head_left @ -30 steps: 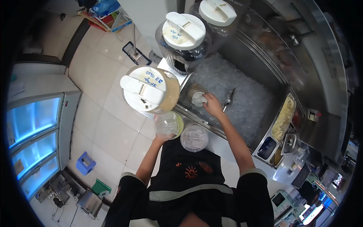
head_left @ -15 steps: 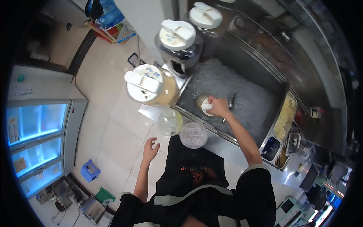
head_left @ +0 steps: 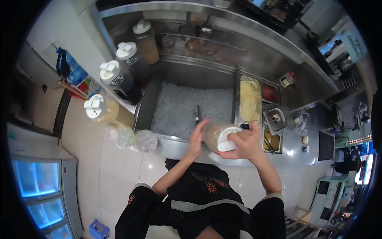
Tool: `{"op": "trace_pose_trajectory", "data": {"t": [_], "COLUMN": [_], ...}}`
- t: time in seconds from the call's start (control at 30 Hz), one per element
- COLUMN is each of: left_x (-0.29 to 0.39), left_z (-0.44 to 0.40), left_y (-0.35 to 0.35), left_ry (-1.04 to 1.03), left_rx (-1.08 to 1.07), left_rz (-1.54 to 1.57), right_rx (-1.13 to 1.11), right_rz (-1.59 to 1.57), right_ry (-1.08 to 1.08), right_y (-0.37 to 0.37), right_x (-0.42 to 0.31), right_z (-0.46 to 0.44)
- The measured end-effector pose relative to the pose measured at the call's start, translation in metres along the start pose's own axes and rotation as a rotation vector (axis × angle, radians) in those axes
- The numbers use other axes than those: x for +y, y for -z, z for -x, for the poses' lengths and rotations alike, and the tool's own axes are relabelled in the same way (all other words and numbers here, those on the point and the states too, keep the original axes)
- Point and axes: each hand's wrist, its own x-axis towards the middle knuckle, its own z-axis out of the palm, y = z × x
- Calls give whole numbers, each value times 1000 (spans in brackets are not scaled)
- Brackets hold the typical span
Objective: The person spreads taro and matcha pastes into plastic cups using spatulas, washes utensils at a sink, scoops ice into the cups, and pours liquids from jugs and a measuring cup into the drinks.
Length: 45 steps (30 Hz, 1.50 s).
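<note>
My right hand (head_left: 247, 143) is closed round the white lid of a clear pitcher (head_left: 215, 132), tilted over the counter's front edge. A pale brownish content shows through its side, blurred. Close by the pitcher's left side, my left hand (head_left: 195, 140) has its fingers stretched out; whether it touches the wall I cannot tell. Behind the hands is a steel bin filled with crushed ice (head_left: 179, 105), and a metal scoop (head_left: 197, 114) sticks up from it. Two clear plastic cups, one with ice (head_left: 146, 141) and one with a yellowish tint (head_left: 125, 138), stand at the left front corner.
Several white-lidded pitchers (head_left: 113, 113) line the bin's left side. On the right are a pan of yellow food (head_left: 250, 99), a pan of red food (head_left: 271, 95) and a small steel container (head_left: 275, 119). A glass-door fridge (head_left: 38, 179) stands left, near a blue stool (head_left: 98, 229).
My right hand has lifted the pitcher out of the ice and brought it right and nearer my body. My left hand has come across to its side. The camera view has swung right.
</note>
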Motion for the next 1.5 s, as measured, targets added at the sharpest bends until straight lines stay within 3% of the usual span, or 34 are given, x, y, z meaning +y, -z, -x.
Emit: {"op": "trace_pose_trajectory", "data": {"t": [0.07,0.17,0.2,0.27,0.33,0.43,0.5,0.67,0.8,0.87,1.0,1.13,1.23,1.37,1.5], "left_x": [-1,-41,-61,-61,-74,-97,-96,-59,-81,-68,-37,8,13,3,-9], "left_z": [-31,-48,-54,-85,-139,-254,-319,-388,-424,-419,-404,-372,-303,-152,-14], "left_y": [-25,-55,-58,-62,-48,14,61,132,166,168,154,125,85,28,0], "left_ry": [-27,145,298,272,59,93,114,33,-66,-7,-318,-500,-379,-234,-60], "left_rx": [-195,-377,-446,-640,-456,267,617,612,497,440,677,721,670,379,213], "left_rz": [128,63,-22,-301,-574,-695,-876,-1689,-1600,-1471,-1145,-927,-729,-687,-892], "right_rx": [43,116,144,-30,-180,-327,-317,-388,-327,-380,-292,-13,174,363,144], "right_rz": [37,49,40,92,52,168,206,167,159,220,253,128,57,-465,-635], "right_ry": [-49,-156,-191,-279,-388,-544,-610,-772,-765,-695,-471,-599,-692,-988,-775], "right_y": [4,8,13,28,36,39,31,28,31,28,20,12,13,16,25], "right_x": [13,28,30,19,11,-3,-7,-10,-16,-18,-4,-5,-9,0,25], "right_z": [29,74,85,93,94,85,83,70,76,90,91,109,109,128,142]}}
